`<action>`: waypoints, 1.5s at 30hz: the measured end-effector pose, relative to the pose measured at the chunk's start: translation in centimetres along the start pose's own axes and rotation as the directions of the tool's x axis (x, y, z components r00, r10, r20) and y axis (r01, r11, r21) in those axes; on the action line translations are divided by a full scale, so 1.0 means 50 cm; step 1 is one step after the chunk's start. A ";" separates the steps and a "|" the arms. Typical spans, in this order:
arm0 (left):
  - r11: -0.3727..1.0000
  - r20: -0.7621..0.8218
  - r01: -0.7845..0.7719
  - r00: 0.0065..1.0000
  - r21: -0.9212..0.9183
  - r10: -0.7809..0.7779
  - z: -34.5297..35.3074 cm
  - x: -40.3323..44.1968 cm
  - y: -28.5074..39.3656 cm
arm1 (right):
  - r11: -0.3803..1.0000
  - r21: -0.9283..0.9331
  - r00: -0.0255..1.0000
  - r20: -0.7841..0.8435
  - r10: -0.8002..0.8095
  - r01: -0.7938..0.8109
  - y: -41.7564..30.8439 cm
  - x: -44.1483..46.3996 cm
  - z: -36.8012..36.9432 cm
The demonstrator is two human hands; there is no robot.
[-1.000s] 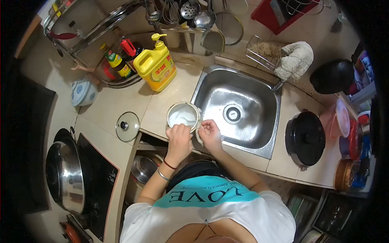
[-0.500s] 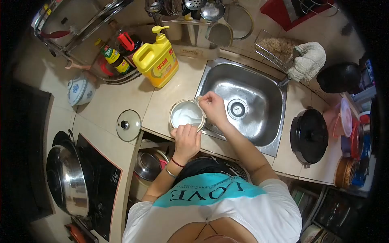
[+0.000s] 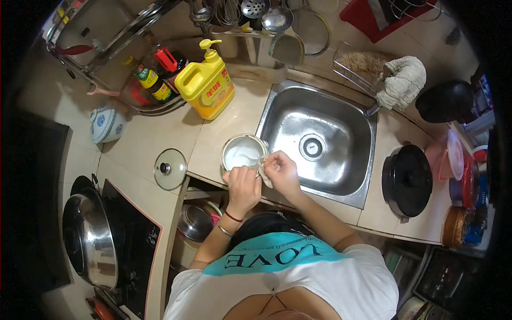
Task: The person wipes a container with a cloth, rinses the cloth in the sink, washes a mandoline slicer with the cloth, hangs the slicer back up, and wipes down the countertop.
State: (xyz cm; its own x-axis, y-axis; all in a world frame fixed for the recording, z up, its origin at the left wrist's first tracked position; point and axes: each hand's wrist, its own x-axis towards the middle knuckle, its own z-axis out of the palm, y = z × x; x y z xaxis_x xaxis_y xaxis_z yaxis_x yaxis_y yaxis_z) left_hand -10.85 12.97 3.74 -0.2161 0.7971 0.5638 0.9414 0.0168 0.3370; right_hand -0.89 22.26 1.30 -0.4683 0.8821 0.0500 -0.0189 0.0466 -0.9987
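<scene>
A white-lined pot (image 3: 242, 152) stands on the counter beside the left edge of the sink. My left hand (image 3: 244, 186) grips its near rim, fingers curled over the edge. In my right hand (image 3: 282, 174) a pale cloth (image 3: 265, 172) is pinched against the near-right rim of the pot, close to my left fingers. A glass lid (image 3: 170, 169) with a black knob lies on the counter to the left. Part of the pot's near wall is hidden by my hands.
Right of the pot is a steel sink (image 3: 320, 178). Behind stands a yellow detergent bottle (image 3: 208, 88). A black lidded pot (image 3: 408, 180) sits on the right counter; a steel wok (image 3: 93, 240) is by the cooktop at left. A cabinet below is open.
My right hand has moved nearer to me along the pot's right rim with the cloth, coming close to my left hand. My left hand keeps its grip on the near rim.
</scene>
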 end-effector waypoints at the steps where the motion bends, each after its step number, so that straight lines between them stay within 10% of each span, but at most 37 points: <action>1: 1.000 -0.004 -0.002 1.000 -0.011 0.002 -0.002 0.001 -0.002 | 1.000 -0.004 1.000 -0.012 0.014 -0.014 0.000 0.011 -0.001; 11: 0.983 0.070 -0.138 0.987 -0.124 0.147 -0.051 -0.006 -0.059 | 0.962 -0.232 0.873 0.487 -0.012 0.142 -0.039 0.224 0.028; 22: 0.912 0.091 -0.236 0.955 -0.334 0.281 -0.066 0.002 -0.110 | 0.974 -0.226 0.961 0.266 0.073 -0.011 -0.031 0.080 -0.052; 32: 0.877 0.161 -0.324 0.903 -0.355 0.399 -0.078 0.013 -0.170 | 0.941 -0.310 0.799 0.596 0.080 0.137 -0.070 0.235 0.059; 36: 0.886 0.284 -0.351 0.854 -0.302 0.435 -0.128 0.035 -0.220 | 0.942 -0.326 0.873 0.479 0.090 0.082 -0.064 0.207 0.050; 39: 0.985 0.156 -0.022 0.987 -0.172 0.049 -0.146 0.013 -0.205 | 0.936 -0.352 0.963 0.261 0.066 0.031 -0.056 0.135 0.035; 45: 0.623 0.122 0.526 0.811 -0.579 -0.572 -0.039 -0.065 -0.128 | 0.975 -0.220 0.994 0.102 0.029 -0.006 -0.013 0.024 0.036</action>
State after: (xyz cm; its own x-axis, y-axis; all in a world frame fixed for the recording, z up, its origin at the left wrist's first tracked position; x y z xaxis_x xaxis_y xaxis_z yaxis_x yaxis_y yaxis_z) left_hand -16.66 9.12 1.22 -0.6817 0.7109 0.1727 0.3226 0.0802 0.9431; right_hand -3.02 22.44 1.98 -0.5563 0.8307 0.0199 0.1791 0.1433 -0.9733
